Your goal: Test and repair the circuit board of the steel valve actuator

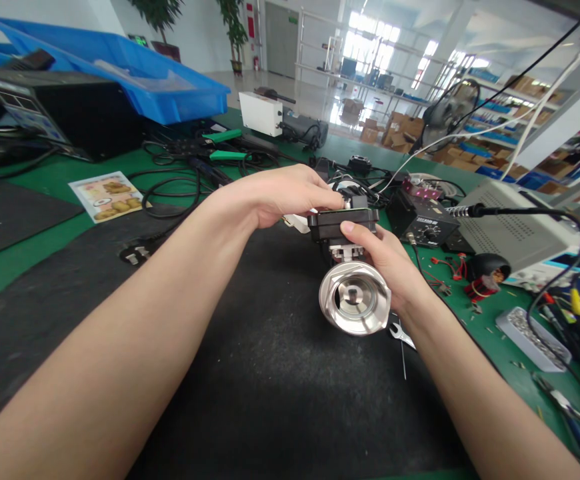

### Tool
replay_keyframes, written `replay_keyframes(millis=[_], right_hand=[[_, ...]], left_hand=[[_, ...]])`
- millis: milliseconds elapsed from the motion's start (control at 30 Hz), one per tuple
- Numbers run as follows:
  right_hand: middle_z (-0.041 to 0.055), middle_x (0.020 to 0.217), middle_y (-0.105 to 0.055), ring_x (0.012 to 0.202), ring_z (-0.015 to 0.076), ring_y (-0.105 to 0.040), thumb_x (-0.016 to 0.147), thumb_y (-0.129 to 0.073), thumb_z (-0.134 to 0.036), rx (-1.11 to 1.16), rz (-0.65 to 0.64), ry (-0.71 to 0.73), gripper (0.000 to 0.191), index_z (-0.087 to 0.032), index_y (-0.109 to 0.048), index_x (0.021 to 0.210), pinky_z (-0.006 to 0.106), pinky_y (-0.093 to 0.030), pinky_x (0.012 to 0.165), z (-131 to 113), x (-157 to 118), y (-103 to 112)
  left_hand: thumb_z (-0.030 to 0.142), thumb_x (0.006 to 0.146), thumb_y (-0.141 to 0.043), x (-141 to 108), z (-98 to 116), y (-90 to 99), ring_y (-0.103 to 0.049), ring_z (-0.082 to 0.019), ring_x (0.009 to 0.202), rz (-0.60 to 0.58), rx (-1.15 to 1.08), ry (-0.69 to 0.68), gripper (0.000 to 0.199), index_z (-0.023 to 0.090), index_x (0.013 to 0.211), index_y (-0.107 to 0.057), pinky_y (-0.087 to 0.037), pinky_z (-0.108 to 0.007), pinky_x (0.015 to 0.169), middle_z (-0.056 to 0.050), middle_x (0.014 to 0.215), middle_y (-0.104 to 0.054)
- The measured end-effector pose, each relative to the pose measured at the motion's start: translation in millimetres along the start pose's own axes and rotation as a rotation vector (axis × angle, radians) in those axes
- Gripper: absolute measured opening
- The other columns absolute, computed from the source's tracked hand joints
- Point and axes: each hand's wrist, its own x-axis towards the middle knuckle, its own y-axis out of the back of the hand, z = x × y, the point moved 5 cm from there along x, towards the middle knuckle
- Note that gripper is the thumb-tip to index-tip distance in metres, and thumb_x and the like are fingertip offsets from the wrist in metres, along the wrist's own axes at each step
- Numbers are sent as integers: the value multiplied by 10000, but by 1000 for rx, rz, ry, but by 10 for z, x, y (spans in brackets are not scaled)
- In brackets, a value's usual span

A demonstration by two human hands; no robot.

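Note:
A motorized ball valve, with a shiny steel body (355,298) below and a black actuator housing (331,227) above, stands upright over the black mat. My right hand (389,260) is closed round the housing's right side, thumb on its front face. Over the top of the housing bends my left hand (295,195), its fingers pinched together at a small silver part (346,203). What lies between those fingertips is mostly hidden. Through the valve's round opening, the inside of the bore shows. Beside my right wrist lie an open-end wrench (401,333) and a thin metal rod (403,361).
The black mat (270,400) covers the green bench. To the right are a soldering station (420,217), a grey instrument (520,227), a box of small metal parts (534,339) and pliers (560,400). Cables (175,193), a picture card (109,195) and a blue bin (170,100) are left.

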Motion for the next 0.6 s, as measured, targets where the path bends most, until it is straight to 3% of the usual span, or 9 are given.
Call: replay_keyframes(millis=[600], right_hand=[[66, 1041, -779, 760, 184, -724, 766, -870, -437, -8, 5, 2, 471, -190, -673, 1115, 286, -576, 646, 2, 6, 6]], left_hand=[[418, 750, -683, 3, -12, 4, -572, -142, 723, -3, -15, -6, 274, 145, 775, -695, -333, -264, 654, -7, 738, -571]])
